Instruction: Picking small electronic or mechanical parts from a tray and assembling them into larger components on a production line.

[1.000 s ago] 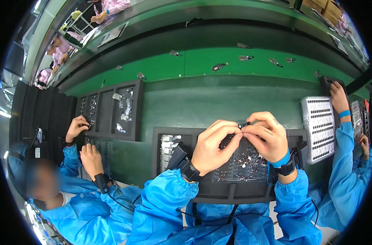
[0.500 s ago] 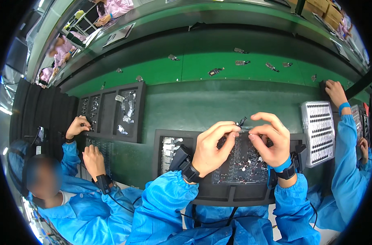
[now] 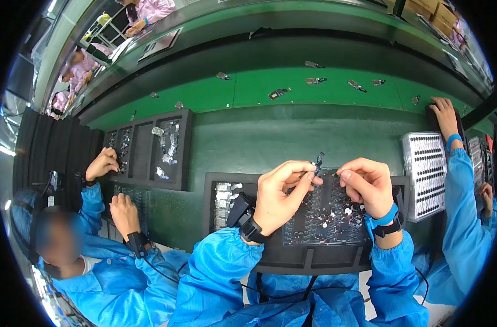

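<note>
My left hand (image 3: 281, 193) pinches a small dark metal part (image 3: 317, 161) between thumb and forefinger, held above a black tray (image 3: 314, 256). My right hand (image 3: 368, 185) is curled close beside it, fingertips near the same part; whether it grips anything is unclear. Under both hands lies a dark grid insert (image 3: 327, 218) holding several small shiny pieces. A compartment of stacked silvery parts (image 3: 222, 199) sits at the tray's left end. Both wrists wear dark straps, the right one also a blue band.
A person on my left works over black trays (image 3: 150, 147) of small parts. On my right, another person's hand (image 3: 443, 114) reaches past a white grid tray (image 3: 425, 174). Loose metal parts (image 3: 314, 80) lie on a green belt behind.
Both hands have stayed together over the tray; the small part between the fingertips has turned slightly and sits a little higher.
</note>
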{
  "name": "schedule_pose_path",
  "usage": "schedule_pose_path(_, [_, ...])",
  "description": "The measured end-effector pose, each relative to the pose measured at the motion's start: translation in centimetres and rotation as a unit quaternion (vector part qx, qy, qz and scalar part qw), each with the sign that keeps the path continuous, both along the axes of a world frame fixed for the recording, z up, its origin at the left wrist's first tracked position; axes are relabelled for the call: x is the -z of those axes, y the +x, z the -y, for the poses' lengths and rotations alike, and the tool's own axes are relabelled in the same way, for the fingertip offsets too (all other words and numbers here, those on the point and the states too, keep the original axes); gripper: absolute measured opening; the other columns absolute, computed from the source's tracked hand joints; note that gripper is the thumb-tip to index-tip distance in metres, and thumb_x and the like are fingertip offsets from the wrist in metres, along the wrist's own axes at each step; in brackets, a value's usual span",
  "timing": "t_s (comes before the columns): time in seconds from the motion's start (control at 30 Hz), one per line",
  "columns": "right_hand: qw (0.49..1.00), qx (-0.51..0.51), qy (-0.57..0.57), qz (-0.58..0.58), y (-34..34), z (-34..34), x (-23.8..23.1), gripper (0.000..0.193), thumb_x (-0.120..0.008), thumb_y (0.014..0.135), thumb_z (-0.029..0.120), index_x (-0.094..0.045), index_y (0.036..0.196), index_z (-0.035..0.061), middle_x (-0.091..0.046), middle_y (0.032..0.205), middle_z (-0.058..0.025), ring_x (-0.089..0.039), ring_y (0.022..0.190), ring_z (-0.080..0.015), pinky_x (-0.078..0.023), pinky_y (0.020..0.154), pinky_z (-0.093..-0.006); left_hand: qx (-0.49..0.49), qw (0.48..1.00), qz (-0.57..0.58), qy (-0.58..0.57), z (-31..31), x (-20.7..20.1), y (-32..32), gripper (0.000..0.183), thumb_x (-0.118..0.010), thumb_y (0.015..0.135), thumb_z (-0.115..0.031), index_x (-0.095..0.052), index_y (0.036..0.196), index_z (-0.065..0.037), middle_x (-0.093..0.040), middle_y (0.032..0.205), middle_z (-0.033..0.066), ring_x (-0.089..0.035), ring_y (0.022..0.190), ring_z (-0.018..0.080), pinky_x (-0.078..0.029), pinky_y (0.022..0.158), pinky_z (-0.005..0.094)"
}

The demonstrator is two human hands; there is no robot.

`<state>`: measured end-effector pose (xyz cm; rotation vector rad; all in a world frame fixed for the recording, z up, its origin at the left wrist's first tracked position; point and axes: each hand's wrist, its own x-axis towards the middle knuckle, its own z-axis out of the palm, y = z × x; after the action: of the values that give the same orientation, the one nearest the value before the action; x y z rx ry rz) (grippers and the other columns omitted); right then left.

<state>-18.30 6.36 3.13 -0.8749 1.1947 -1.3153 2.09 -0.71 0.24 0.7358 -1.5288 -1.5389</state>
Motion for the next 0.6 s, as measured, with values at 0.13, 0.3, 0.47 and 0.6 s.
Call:
schedule_pose_path(0.13, [1.000,0.000,0.004,-0.006,-0.02,-0.06,0.08,0.010,-0.066,0.097,0.002,-0.073,0.102,-0.0043,-0.067,0.077,-0.0033,-0.048,0.054,-0.0021,-0.033,0.046,-0.0195,0.009,1.000,0.007,0.002,-0.06,0.12,-0.05,0.018,-0.062,0.098,0.006,-0.065,0.115,0.003,-0.069,0.109,0.0121,-0.074,0.098,0.0248,-0.061,0.077,0.0312])
schedule_pose_path(0.3, [0.997,0.005,-0.033,-0.065,0.26,0.10,0.07,0.010,-0.068,0.094,-0.002,-0.074,0.101,-0.0015,-0.068,0.079,0.0002,-0.053,0.062,-0.0012,-0.038,0.053,-0.0180,0.028,0.999,-0.016,0.032,-0.25,-0.14,0.03,0.025,-0.061,0.098,0.007,-0.061,0.123,0.003,-0.069,0.109,0.0132,-0.074,0.097,0.0247,-0.062,0.078,0.0322])
schedule_pose_path(0.47, [0.997,0.007,-0.009,-0.076,0.20,-0.12,-0.02,0.008,-0.070,0.091,-0.004,-0.073,0.099,-0.0024,-0.069,0.080,0.0011,-0.057,0.067,-0.0009,-0.040,0.057,-0.0170,0.014,0.995,-0.043,0.091,-0.20,-0.25,-0.15,0.030,-0.061,0.099,0.006,-0.059,0.128,0.003,-0.069,0.107,0.0122,-0.074,0.097,0.0256,-0.062,0.080,0.0336])
schedule_pose_path(0.6, [0.997,0.014,-0.002,-0.070,0.25,-0.21,0.20,0.002,-0.070,0.091,-0.003,-0.070,0.093,-0.0025,-0.068,0.080,0.0015,-0.056,0.067,0.0000,-0.039,0.057,-0.0170,0.021,0.995,-0.041,0.091,-0.19,0.12,-0.18,0.030,-0.061,0.099,0.005,-0.060,0.129,0.003,-0.068,0.108,0.0117,-0.074,0.096,0.0255,-0.062,0.082,0.0340])
